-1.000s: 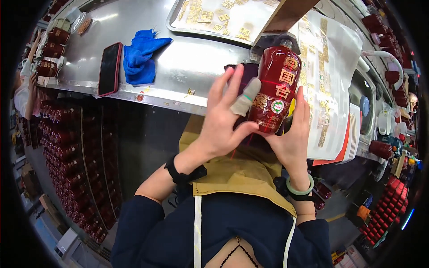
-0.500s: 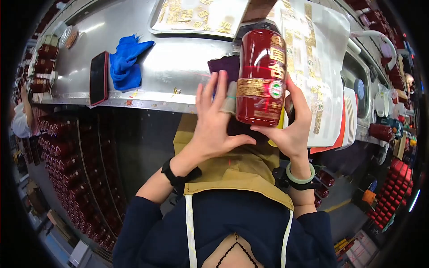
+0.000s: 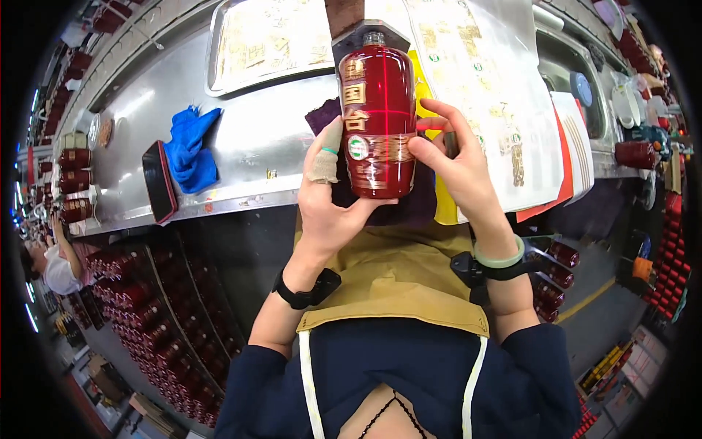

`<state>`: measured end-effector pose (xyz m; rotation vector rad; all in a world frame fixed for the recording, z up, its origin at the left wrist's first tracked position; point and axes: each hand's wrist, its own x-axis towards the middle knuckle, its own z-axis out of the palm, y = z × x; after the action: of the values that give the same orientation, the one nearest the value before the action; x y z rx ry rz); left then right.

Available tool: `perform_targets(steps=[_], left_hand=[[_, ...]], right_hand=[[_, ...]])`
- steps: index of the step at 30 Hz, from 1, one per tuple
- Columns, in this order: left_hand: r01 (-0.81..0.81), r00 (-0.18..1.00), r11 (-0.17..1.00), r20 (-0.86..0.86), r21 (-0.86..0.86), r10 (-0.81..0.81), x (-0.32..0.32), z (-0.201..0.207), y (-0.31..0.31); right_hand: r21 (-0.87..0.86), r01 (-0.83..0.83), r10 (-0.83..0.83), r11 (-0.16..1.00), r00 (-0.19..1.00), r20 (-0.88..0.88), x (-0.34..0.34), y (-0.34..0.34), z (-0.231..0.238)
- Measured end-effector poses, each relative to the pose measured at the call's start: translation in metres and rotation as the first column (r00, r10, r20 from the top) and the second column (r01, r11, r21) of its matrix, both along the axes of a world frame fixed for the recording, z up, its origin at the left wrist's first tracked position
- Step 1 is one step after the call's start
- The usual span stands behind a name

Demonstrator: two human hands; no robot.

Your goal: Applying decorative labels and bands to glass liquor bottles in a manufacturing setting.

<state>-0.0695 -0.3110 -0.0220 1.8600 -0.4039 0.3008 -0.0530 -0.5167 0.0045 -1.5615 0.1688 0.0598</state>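
I hold a dark red glass bottle [image 3: 377, 117] with gold labels upright over the steel workbench [image 3: 256, 146], its neck pointing away from me. My left hand [image 3: 329, 197] cups its left side and base; the thumb is wrapped in tape. My right hand [image 3: 457, 164] grips the right side with fingers spread on the glass. A red laser cross falls on the bottle's front. A dark purple cloth [image 3: 409, 208] lies under the bottle.
A blue rag [image 3: 189, 146] and a dark phone [image 3: 158, 181] lie on the bench at left. A tray of gold labels [image 3: 267, 40] sits behind, label sheets [image 3: 497, 95] at right. Several red bottles [image 3: 157, 322] fill crates below. Another person [image 3: 55, 263] works far left.
The bottle has been turned upright and moved forward onto the bench, with its front label now facing me. Both hands shifted lower along its sides.
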Motion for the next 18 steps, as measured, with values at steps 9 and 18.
perform_targets(steps=[9, 18], left_hand=[[-0.08, 0.977, 0.975, 0.213, 0.208, 0.035, -0.003, -0.007, -0.001], [-0.029, 0.986, 0.979, 0.167, 0.202, -0.005, -0.004, -0.018, 0.007]], right_hand=[[0.083, -0.074, 0.078, 0.994, 0.995, -0.055, -0.008, 0.0, -0.004], [0.074, -0.054, 0.059, 0.996, 0.996, -0.062, -0.008, 0.005, -0.004]])
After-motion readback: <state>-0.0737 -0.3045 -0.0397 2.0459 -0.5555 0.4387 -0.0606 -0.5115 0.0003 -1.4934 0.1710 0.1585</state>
